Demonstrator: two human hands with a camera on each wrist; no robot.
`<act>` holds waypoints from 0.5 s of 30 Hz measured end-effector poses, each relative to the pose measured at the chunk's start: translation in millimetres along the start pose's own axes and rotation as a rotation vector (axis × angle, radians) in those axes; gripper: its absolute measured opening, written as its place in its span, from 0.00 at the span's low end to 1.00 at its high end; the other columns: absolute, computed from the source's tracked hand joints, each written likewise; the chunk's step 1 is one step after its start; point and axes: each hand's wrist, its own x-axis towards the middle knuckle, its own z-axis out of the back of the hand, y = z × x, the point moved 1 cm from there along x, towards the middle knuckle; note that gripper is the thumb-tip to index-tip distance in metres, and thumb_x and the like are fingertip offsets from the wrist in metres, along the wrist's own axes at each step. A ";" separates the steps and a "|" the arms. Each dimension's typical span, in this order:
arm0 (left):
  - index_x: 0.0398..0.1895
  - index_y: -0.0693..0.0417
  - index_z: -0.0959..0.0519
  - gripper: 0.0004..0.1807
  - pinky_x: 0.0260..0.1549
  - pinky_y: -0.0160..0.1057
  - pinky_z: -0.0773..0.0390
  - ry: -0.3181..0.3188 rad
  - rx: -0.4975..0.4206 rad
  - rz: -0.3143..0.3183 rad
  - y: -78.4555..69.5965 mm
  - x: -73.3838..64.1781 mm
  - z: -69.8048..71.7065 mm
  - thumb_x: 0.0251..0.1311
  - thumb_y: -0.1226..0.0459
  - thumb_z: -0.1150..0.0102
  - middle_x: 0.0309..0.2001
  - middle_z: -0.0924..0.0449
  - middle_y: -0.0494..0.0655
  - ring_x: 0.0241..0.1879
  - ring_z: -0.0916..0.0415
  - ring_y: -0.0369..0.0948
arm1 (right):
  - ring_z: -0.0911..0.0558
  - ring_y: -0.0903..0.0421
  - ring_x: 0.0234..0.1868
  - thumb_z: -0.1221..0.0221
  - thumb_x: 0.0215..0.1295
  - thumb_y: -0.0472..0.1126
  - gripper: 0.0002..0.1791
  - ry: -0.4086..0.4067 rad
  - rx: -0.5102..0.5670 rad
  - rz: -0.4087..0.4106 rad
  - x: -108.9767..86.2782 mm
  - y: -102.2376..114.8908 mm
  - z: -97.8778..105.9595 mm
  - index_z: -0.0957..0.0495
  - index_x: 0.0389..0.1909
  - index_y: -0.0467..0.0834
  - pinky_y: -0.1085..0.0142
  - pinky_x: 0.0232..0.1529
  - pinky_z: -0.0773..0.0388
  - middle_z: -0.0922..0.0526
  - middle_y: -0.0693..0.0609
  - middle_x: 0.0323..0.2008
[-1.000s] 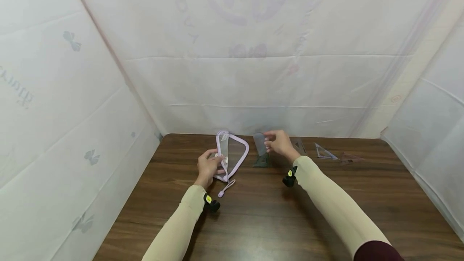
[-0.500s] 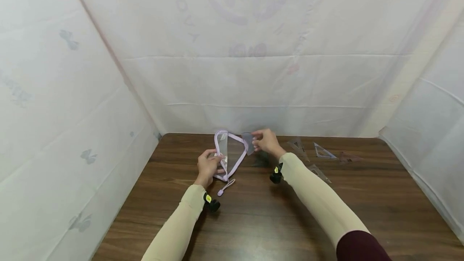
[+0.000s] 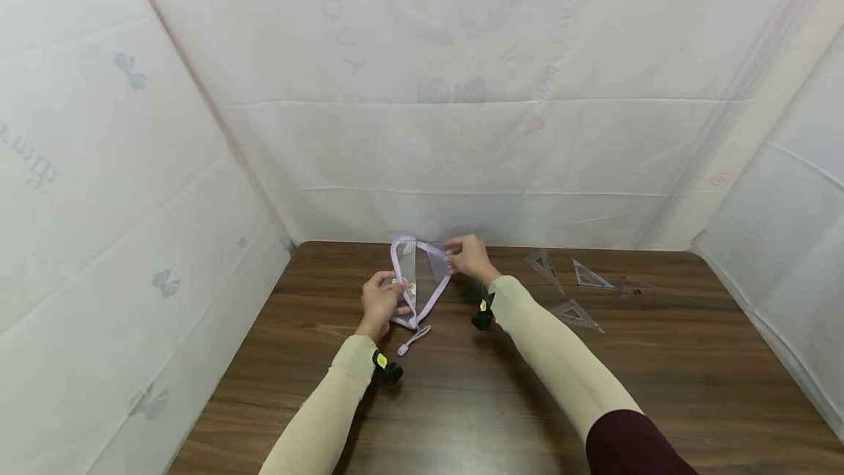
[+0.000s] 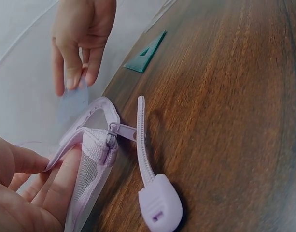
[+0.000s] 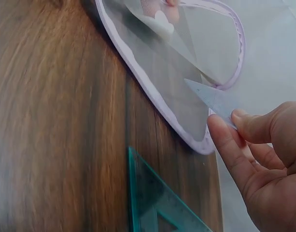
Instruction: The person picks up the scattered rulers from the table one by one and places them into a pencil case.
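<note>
Much of the small piece [image 5: 213, 96] pinched between the right hand's [image 3: 469, 255] thumb and fingers is hard to read: translucent and bluish, it tapers to a point in the right wrist view, while its other end is covered by the fingertips. That tip overlaps the mesh pouch [image 3: 431, 308] with lilac trim, near the table's far edge, and whether it is inside the pouch or only in front of it I cannot tell. The left hand [image 3: 381, 301] pinches the pouch's edge between thumb and fingers, hiding part of the rim. A flap is folded back beside the grip, and a white shape [image 5: 163, 24] shows near the fingertip there (a print or a separate item, the view does not settle it); anything further in the pouch is too faint to make out. The zip cord [image 3: 414, 341] lies on the table [image 3: 422, 402], its tag toward the person. A green set square [image 4: 147, 52] is masked in the head view by the right wrist and cut off in the right wrist view. Two clear triangles [image 3: 543, 265], a blue-edged one [image 3: 592, 285] and a faint reddish one [image 3: 636, 286] lie farther right.
</note>
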 end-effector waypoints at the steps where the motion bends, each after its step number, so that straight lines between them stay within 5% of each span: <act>1: 0.51 0.64 0.26 0.14 0.19 0.42 0.12 -0.001 -0.003 0.000 0.1 0.2 -0.1 0.64 0.77 0.40 0.43 0.13 0.63 0.31 0.14 0.45 | 0.12 0.44 0.29 0.37 0.61 0.19 0.22 0.001 0.001 -0.005 0.5 0.5 -2.1 0.20 0.58 0.30 0.54 0.33 0.10 0.13 0.36 0.39; 15: 0.51 0.64 0.27 0.14 0.20 0.43 0.12 -0.004 -0.042 0.009 -2.8 -0.7 -1.4 0.63 0.78 0.40 0.43 0.13 0.65 0.31 0.14 0.44 | 0.12 0.47 0.27 0.35 0.61 0.21 0.20 -0.017 -0.020 -0.054 1.9 2.1 -30.3 0.17 0.54 0.32 0.61 0.26 0.11 0.13 0.40 0.35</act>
